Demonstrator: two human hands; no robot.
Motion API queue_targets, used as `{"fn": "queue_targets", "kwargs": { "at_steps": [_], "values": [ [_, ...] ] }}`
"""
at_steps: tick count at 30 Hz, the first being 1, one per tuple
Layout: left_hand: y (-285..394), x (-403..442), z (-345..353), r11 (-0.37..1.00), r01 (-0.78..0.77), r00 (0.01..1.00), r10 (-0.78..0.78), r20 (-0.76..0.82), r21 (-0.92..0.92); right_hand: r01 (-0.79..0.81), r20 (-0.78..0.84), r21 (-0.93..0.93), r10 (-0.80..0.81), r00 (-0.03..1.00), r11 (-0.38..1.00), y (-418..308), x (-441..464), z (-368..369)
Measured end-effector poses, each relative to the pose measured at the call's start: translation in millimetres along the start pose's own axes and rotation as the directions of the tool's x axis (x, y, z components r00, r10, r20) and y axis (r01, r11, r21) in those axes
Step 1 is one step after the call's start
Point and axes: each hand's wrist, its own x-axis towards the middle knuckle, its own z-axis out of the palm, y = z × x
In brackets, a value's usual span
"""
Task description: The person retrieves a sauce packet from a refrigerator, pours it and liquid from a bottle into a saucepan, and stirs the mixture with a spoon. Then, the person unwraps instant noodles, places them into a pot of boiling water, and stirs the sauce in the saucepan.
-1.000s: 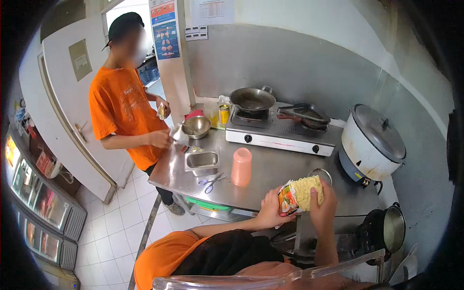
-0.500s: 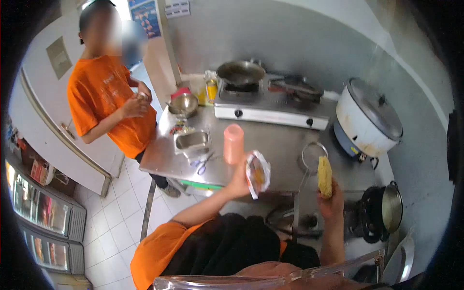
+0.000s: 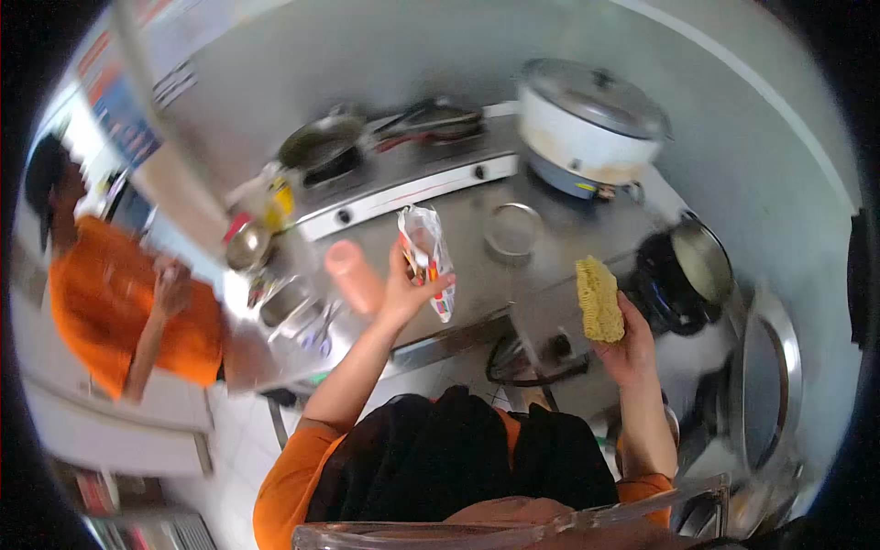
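My left hand (image 3: pixel 408 291) grips an opened noodle packet (image 3: pixel 427 261), whose silvery mouth gapes and shows small sachets inside. In my right hand (image 3: pixel 630 344) is a yellow dry noodle block (image 3: pixel 599 300), held upright by its lower end. Left of the packet stands a pink cup (image 3: pixel 354 278) on the steel table (image 3: pixel 472 215). A round metal ring or strainer (image 3: pixel 513 229) lies on the table between my two hands, farther back. To the right of the noodle block, a pot (image 3: pixel 701 261) of pale liquid sits beside a black burner.
A two-burner stove (image 3: pixel 412 191) with pans runs along the wall, beside a large rice cooker (image 3: pixel 591 119). Scissors (image 3: pixel 317 335), a metal tray (image 3: pixel 289 302) and a bowl (image 3: pixel 249 246) are at the left. A person in orange (image 3: pixel 128 298) stands beyond them.
The noodle block has come out of the packet and apart from it, in my right hand. My left hand keeps the packet. The view has swung right, towards the pot.
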Motion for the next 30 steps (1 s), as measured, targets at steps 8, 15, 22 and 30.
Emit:
{"fn": "queue_targets", "kwargs": {
  "at_steps": [8,15,22,30],
  "values": [
    [53,112,203,0.728,-0.575,0.814,0.459,0.357,0.374,0.441,-0.194,0.097,-0.417,0.888,0.892,-30,-131,-68],
    [60,135,429,-0.171,-0.808,0.387,0.568,0.726,0.564,0.706,-0.468,0.147,-0.580,0.667,0.693,3,-219,-119],
    [54,130,507,-0.643,-0.647,0.089,0.471,0.877,0.411,0.789,-0.682,0.063,-0.551,0.481,0.611,41,-270,-144],
    [37,139,532,-0.842,-0.391,-0.118,0.447,0.887,0.373,0.804,-0.687,0.079,-0.552,0.473,0.590,51,-273,-158]
  ]
}}
